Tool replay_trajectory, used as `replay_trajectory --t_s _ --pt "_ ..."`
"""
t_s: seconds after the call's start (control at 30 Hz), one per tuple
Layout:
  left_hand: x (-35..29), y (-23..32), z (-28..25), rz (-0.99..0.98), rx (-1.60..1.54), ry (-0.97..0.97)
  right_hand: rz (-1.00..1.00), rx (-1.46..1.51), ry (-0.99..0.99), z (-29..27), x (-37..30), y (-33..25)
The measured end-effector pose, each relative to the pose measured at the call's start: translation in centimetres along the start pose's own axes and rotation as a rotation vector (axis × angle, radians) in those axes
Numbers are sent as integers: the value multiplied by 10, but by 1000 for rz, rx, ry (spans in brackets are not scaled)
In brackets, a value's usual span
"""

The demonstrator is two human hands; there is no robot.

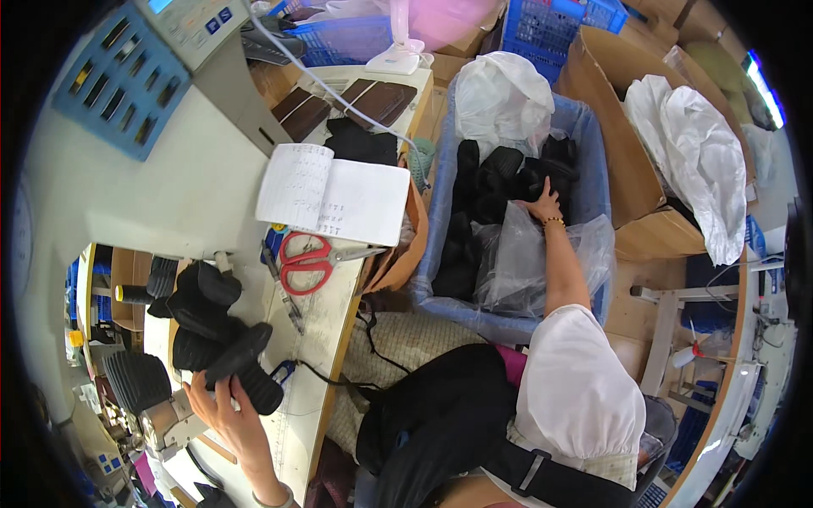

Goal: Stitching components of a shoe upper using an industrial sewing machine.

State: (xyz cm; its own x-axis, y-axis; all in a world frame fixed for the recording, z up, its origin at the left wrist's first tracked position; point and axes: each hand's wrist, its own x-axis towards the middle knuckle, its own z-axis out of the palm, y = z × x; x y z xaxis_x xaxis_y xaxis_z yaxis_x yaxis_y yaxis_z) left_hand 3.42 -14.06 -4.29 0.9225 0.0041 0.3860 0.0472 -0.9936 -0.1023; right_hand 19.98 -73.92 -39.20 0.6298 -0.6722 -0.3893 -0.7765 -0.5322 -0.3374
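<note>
Hands work well apart: your left hand (227, 405) rests against the black ribbed pieces (222, 334) stacked on the white worktable (318, 339), fingers spread along the lowest one, whose long axis slants up to the right, away from your wrist. Your right hand (544, 206) reaches far out into the blue bin (593, 169), fingers pressed together on the black pieces (495, 186) there, beside a clear plastic bag (517, 262). Red-handled scissors (309, 261) and an open notebook (334, 195) lie between the two.
</note>
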Motion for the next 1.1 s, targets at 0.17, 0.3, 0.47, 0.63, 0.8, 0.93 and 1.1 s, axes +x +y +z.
replay_trajectory --t_s 0.17,0.3,0.47,0.63,0.8,0.93,1.1 --pt "14 -20 -5 -131 -140 -1 -24 -77 -27 -36 21 -15" --pt "20 -22 -9 -126 -80 58 19 -93 -110 -16 30 -30" --pt "14 -14 1 -82 -58 64 175 -251 -189 13 29 -52" --pt "3 -16 7 -94 -54 106 159 -409 -80 43 42 -51" --pt "-11 -10 7 -108 -114 130 114 -245 -49 47 62 -35" --pt "-26 -14 -5 -42 -77 117 47 -464 -188 58 36 -59" --pt "-36 -5 -7 -15 -172 74 -108 -358 -38 48 35 -31"
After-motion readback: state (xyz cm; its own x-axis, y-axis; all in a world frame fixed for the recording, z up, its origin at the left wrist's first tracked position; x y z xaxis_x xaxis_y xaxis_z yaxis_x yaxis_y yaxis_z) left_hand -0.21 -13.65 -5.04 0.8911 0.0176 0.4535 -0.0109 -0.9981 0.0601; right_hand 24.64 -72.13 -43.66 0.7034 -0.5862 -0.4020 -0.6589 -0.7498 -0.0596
